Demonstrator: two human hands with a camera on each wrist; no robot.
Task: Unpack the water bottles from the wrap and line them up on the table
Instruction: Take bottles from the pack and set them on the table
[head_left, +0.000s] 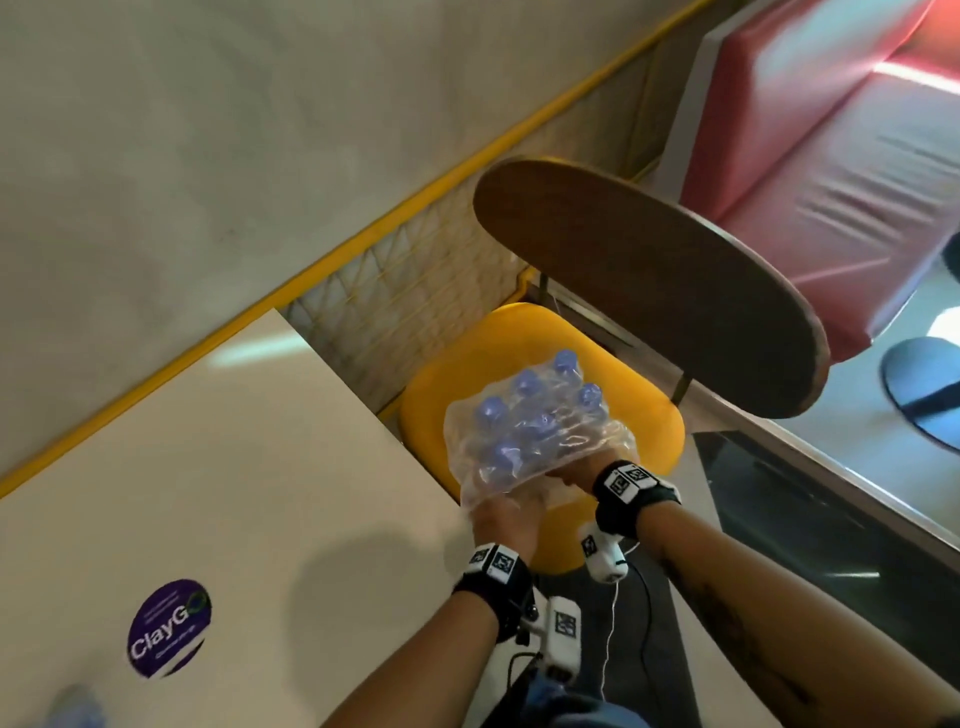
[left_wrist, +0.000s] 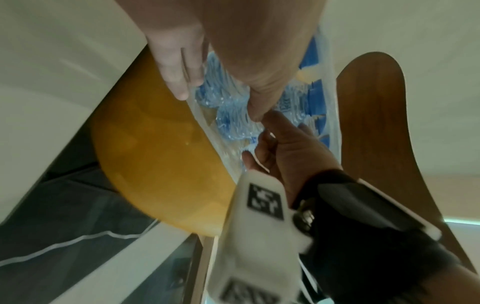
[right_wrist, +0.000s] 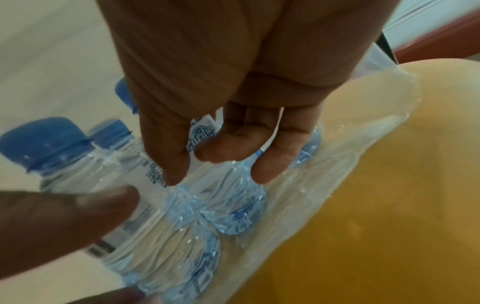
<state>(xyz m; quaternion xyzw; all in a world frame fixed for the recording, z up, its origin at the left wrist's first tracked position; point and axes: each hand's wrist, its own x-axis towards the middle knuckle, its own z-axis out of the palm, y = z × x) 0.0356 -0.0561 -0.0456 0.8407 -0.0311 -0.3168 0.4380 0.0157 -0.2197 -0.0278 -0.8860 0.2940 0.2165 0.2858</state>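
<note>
A pack of several water bottles (head_left: 535, 431) with blue caps, in clear wrap, is tilted over a yellow chair seat (head_left: 654, 415), right of the white table (head_left: 208, 467). My left hand (head_left: 506, 512) grips the pack's near lower end. My right hand (head_left: 582, 470) holds its near right side. In the left wrist view my left hand (left_wrist: 219, 106) has its thumb and fingers spread on the wrap (left_wrist: 233, 123), and the right hand (left_wrist: 285, 148) touches it. In the right wrist view my right hand (right_wrist: 215, 160) curls its fingers into the wrap over the bottles (right_wrist: 228, 205). The pack's underside is hidden.
A brown wooden chair back (head_left: 649, 286) rises behind the seat, and a red sofa (head_left: 831, 156) stands beyond it. The table bears a round purple sticker (head_left: 169, 629) and a blurred bluish thing (head_left: 72, 706) at its near edge. A yellow rail (head_left: 363, 234) runs along the wall.
</note>
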